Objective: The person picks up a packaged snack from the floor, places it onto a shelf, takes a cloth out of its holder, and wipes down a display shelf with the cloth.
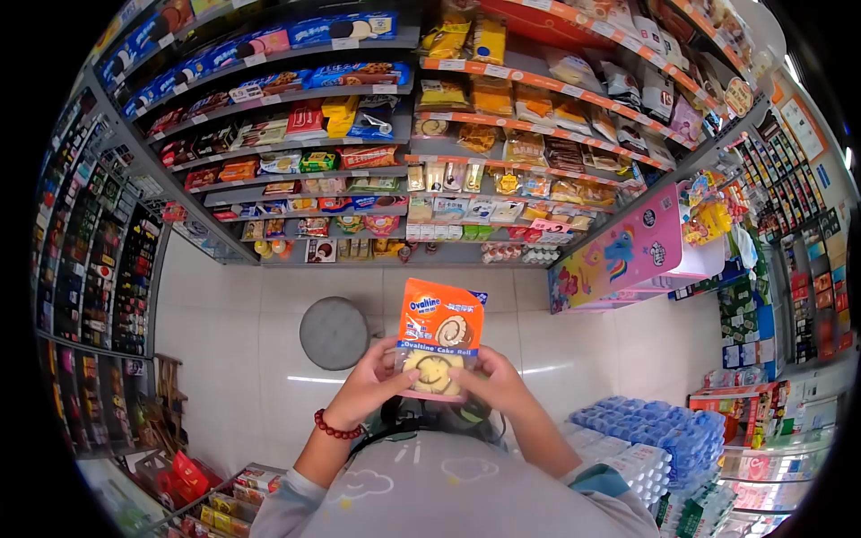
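Left hand [373, 377] and right hand [499, 382] grasp the cake roll packet [441, 330] by its lower sides, thumbs [395, 385] in front, probably to leave the upper printing [425, 306] uncovered. We note it to the right of the grey stool [334, 333].

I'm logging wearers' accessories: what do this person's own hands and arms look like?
The left hand is ungloved, with a red beaded bracelet at its wrist; the right hand is ungloved too. Short sleeves show grey and teal.
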`<action>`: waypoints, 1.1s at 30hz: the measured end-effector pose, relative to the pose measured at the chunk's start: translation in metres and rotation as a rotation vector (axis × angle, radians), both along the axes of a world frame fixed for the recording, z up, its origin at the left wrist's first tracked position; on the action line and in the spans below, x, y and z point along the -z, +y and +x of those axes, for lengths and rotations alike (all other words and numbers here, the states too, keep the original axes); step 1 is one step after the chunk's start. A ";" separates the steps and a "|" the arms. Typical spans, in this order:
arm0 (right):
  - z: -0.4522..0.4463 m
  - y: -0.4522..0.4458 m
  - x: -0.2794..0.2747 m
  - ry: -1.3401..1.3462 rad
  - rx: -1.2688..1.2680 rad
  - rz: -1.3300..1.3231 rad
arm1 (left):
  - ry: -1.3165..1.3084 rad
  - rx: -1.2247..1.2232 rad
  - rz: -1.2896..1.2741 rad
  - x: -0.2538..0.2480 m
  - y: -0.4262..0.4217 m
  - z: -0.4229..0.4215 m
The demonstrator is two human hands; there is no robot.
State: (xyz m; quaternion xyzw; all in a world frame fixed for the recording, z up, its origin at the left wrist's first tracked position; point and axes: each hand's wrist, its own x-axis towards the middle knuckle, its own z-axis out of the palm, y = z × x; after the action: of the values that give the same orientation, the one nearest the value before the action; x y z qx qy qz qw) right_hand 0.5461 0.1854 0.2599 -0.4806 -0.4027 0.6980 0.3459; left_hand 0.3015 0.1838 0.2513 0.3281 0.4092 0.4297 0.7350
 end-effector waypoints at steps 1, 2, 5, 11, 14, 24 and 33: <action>-0.004 0.002 0.001 0.005 -0.018 0.006 | -0.027 0.080 -0.047 0.005 0.001 -0.007; -0.008 0.004 0.002 0.011 -0.035 0.011 | -0.053 0.160 -0.093 0.009 0.002 -0.013; -0.020 0.009 0.008 -0.009 -0.047 0.025 | -0.061 0.108 -0.072 0.003 0.004 -0.021; -0.036 0.022 0.011 -0.033 -0.121 -0.046 | -0.049 0.039 -0.093 0.007 0.007 -0.037; -0.034 0.029 0.016 -0.483 -0.162 0.205 | 0.033 -0.010 -0.089 0.009 0.009 -0.041; -0.056 0.039 -0.029 -0.221 -0.158 0.210 | 0.489 -0.025 0.302 0.018 0.015 -0.064; -0.066 0.054 -0.003 0.158 -0.206 0.158 | 0.520 0.023 0.444 -0.002 0.027 -0.076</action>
State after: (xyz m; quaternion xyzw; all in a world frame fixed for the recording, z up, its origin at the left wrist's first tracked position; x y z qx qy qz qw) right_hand 0.4805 0.2399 0.2631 -0.3515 -0.4750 0.7317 0.3397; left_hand 0.2253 0.2104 0.2532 0.5834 0.4755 0.4019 0.5215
